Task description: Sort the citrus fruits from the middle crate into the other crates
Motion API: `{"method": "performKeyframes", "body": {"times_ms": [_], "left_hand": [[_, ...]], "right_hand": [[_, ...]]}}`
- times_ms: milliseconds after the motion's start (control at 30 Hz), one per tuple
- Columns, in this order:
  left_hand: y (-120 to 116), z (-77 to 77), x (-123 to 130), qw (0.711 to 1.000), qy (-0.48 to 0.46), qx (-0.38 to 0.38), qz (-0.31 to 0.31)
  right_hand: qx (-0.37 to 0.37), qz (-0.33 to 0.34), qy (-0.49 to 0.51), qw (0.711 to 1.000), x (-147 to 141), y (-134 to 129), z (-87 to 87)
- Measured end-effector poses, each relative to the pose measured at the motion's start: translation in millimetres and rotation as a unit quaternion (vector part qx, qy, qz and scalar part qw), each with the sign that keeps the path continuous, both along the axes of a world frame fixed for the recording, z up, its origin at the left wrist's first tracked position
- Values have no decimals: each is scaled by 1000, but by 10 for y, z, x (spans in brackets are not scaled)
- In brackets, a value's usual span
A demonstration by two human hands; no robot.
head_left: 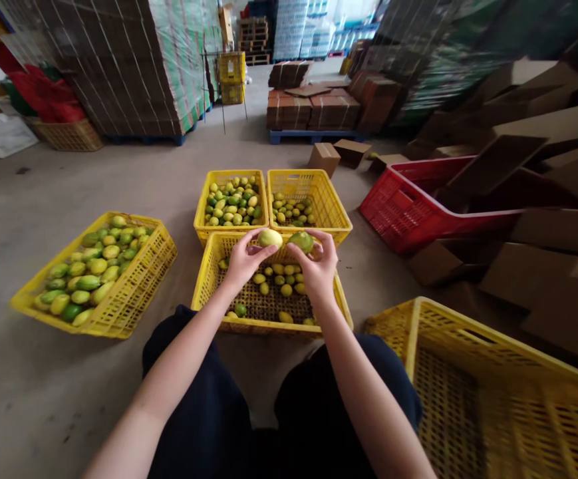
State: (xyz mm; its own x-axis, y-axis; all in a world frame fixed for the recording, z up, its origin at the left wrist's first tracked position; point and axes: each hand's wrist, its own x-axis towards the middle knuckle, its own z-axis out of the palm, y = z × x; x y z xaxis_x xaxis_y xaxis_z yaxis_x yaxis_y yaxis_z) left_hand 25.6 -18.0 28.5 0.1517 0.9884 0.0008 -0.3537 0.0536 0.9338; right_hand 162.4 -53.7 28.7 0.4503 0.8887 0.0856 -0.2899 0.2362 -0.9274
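Note:
Between the fingers of my left hand [242, 261] is a pale yellow-green lemon [270, 239]. My right hand [320, 266] grips a darker green lemon [301, 242], held close beside the first with a small gap. Both hands are raised over the near yellow crate [199, 283], in which several yellow lemons [287, 290] and a green one [240, 310] lie scattered on the slatted bottom. Directly behind it stand two more yellow crates: the left one [203, 199] holds many mixed green and yellow lemons, the right one [336, 199] fewer.
At left, a tilted yellow crate [153, 273] is heaped with lemons. A large yellow crate [468, 332] stands close at my right. Beyond it are a red crate [393, 206] and piled cardboard [548, 286]. Stacked cartons on a blue pallet [313, 136] stand farther back.

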Motion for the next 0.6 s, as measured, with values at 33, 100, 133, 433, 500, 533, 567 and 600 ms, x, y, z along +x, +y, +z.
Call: {"method": "performKeyframes", "body": {"times_ms": [33, 100, 133, 433, 500, 533, 567, 600], "left_hand": [[14, 0, -2, 999, -26, -28, -13], [40, 5, -10, 993, -76, -81, -42], [52, 9, -14, 988, -96, -106, -57], [91, -9, -10, 948, -163, -258, -93], [89, -8, -5, 949, -166, -255, -89], [89, -5, -3, 949, -166, -253, -87], [89, -1, -2, 950, -165, -252, -86], [90, 1, 0, 950, -163, -250, -85]], "right_hand": [[2, 8, 27, 1000, 8, 10, 10], [8, 26, 75, 997, 23, 35, 24], [-6, 48, 111, 993, 29, 51, 27], [-241, 108, 322, 909, -11, 161, -57], [-239, 111, 336, 904, -20, 158, -55], [-240, 117, 340, 902, -21, 155, -47], [-243, 124, 343, 899, -19, 151, -37], [-246, 129, 346, 896, -16, 146, -25]]}}
